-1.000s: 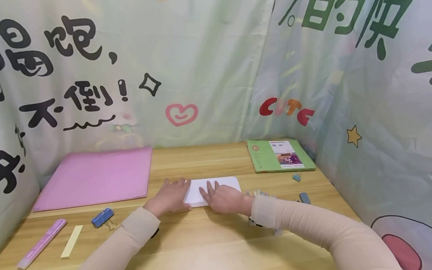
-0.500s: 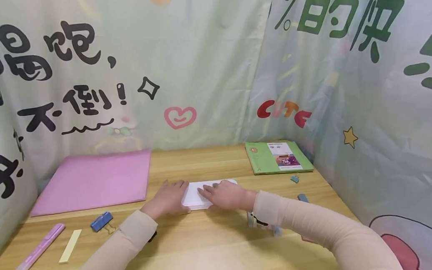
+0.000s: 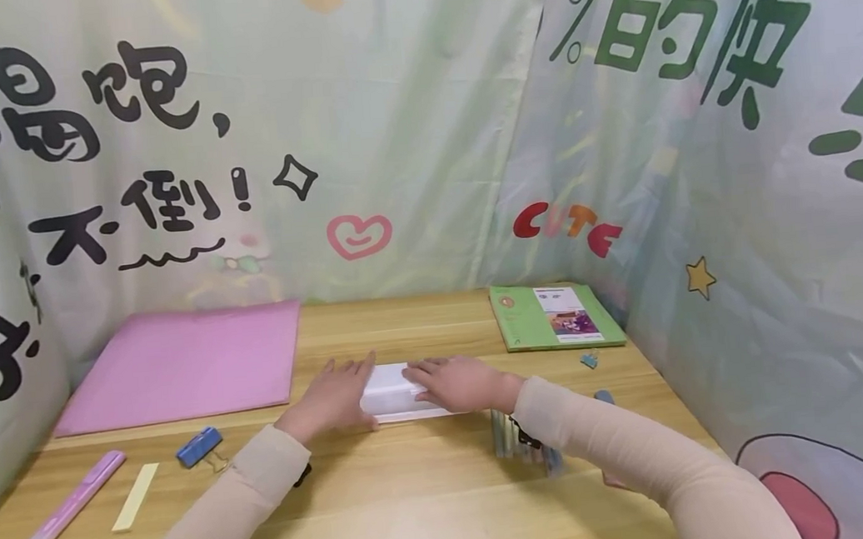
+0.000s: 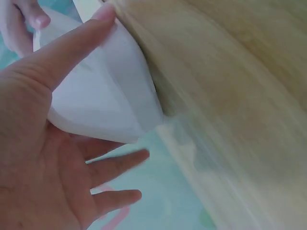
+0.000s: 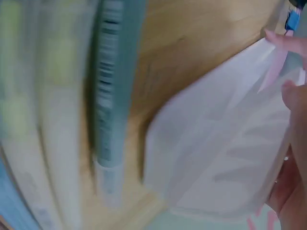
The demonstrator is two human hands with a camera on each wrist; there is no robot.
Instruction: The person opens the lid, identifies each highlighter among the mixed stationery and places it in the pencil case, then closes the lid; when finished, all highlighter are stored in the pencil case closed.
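Pale wood grain is running across the table on which everything is lying. Nearest, at the left, a pink pen is slanting beside a yellow strip; partly under the right sleeve, several pens are lying side by side. Slightly farther, a blue binder clip is resting near the left forearm. Between the hands, mid-table, white paper is lying, its surface creasing lengthwise. At its left end the left hand is touching it, its grip relaxing into straight, spread fingers. On its right part the right hand is resting; whether that grip is pinching the paper, I cannot tell. Beyond are lying a teal clip, a pink sheet and a green book; printed curtains are hanging behind.
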